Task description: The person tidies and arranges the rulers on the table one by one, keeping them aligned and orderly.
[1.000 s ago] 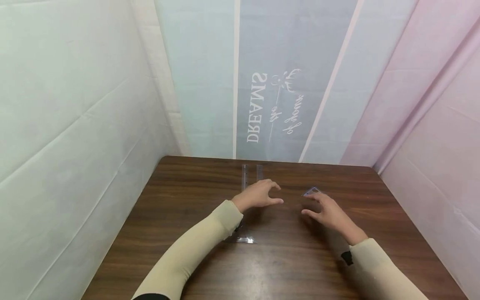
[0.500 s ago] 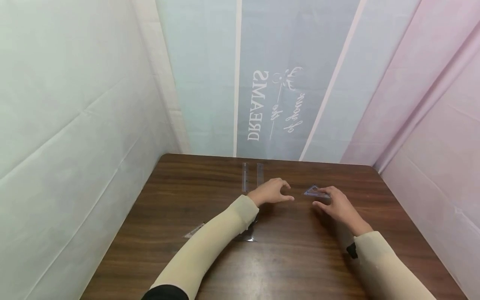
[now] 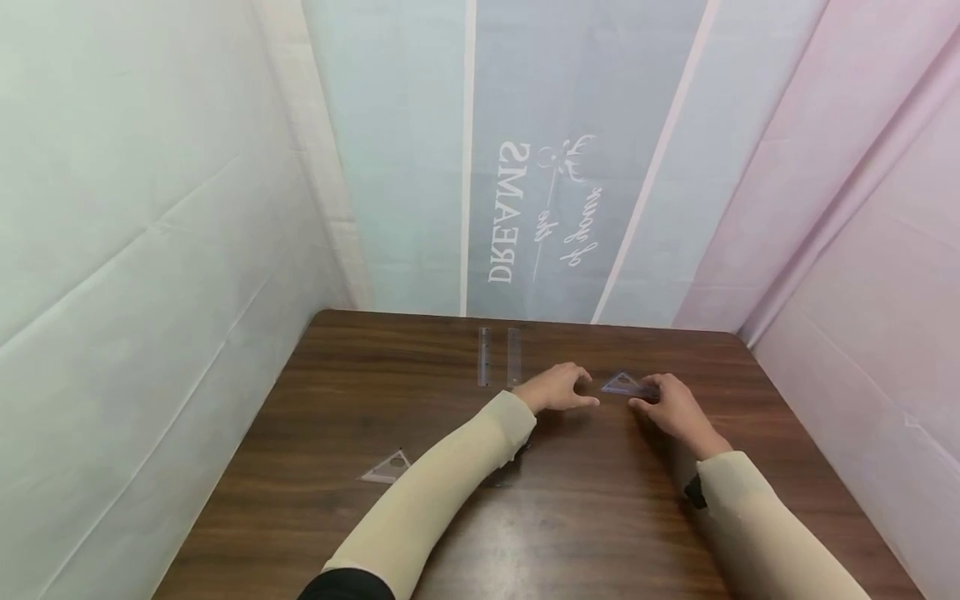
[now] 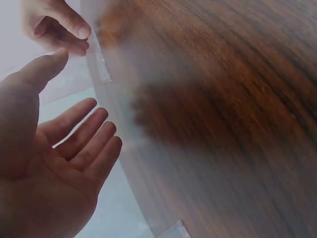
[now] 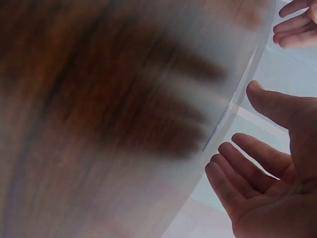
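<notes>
A clear set square with a blue edge (image 3: 621, 383) lies flat on the table between my two hands, with its right end partly hidden by the right hand. My right hand (image 3: 672, 406) is just over that end, thumb and fingers apart. The right wrist view shows its fingers (image 5: 247, 168) loosely bent with nothing between them. On the other side, my left hand (image 3: 557, 387) hovers short of the set square's left corner. Its fingers (image 4: 81, 124) are spread and the palm holds nothing.
Two clear rulers, one left (image 3: 483, 357) and one right (image 3: 513, 354), lie side by side near the back edge. A second set square (image 3: 388, 467) sits front left, partly behind the left sleeve (image 3: 450, 475). Another clear piece (image 3: 506, 473) shows beside that sleeve.
My left hand has moved right, and its sleeve has uncovered the front-left set square. My right hand has shifted right, so more of the blue-edged set square shows.
</notes>
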### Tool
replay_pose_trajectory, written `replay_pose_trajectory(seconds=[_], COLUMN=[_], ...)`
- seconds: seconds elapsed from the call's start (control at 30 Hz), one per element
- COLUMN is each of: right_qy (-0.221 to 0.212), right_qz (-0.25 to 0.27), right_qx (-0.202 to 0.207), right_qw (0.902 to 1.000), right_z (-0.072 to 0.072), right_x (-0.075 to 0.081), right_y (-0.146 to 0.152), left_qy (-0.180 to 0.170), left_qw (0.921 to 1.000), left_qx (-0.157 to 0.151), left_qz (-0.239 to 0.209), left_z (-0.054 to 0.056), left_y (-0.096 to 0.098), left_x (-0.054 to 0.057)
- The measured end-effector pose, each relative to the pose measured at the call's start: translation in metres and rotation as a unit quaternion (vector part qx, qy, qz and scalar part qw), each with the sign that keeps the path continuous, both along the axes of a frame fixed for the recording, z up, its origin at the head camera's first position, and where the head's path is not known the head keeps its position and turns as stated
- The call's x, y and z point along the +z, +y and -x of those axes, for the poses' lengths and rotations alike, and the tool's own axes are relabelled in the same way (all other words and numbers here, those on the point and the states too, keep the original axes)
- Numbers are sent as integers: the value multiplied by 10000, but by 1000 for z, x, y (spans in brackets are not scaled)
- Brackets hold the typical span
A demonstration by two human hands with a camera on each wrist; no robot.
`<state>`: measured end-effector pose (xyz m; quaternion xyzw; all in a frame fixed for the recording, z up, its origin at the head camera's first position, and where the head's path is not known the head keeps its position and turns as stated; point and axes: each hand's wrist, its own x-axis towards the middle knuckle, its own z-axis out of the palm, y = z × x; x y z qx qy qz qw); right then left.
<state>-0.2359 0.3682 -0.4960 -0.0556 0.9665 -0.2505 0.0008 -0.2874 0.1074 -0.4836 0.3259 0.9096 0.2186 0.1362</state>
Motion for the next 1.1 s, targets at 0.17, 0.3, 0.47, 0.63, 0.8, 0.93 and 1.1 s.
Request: replay_pose_trajectory(seconds=[0.17, 0.3, 0.47, 0.63, 0.8, 0.93, 1.1], right_qy=[166, 330, 387, 364, 347, 316, 252], right_qz=[-63, -246, -373, -424, -396, -325, -291], right_qx=[87, 143, 49, -58, -80, -106, -158], right_qw=[9998, 9991, 9985, 9984, 9986, 9989, 9991], right_z=[4, 9, 11, 11, 13, 16, 17], right_x=[-3, -5, -7, -8, -9, -10, -10], right_y=[0, -1, -4, -4, -5, -6, -7], left_qy=[37, 102, 221, 307, 475, 555, 601], left_qw=[9999, 9996, 9985, 9975, 9963, 9956, 9955], left_qx=[-121, -52, 56, 140, 141, 145, 129], left_qz=[92, 248, 492, 616, 706, 744, 728], left_z=[0, 0, 1, 1, -1, -2, -1], left_y=[10, 16, 23, 29, 31, 32, 32], left_x=[-7, -9, -12, -18, -20, -20, -21])
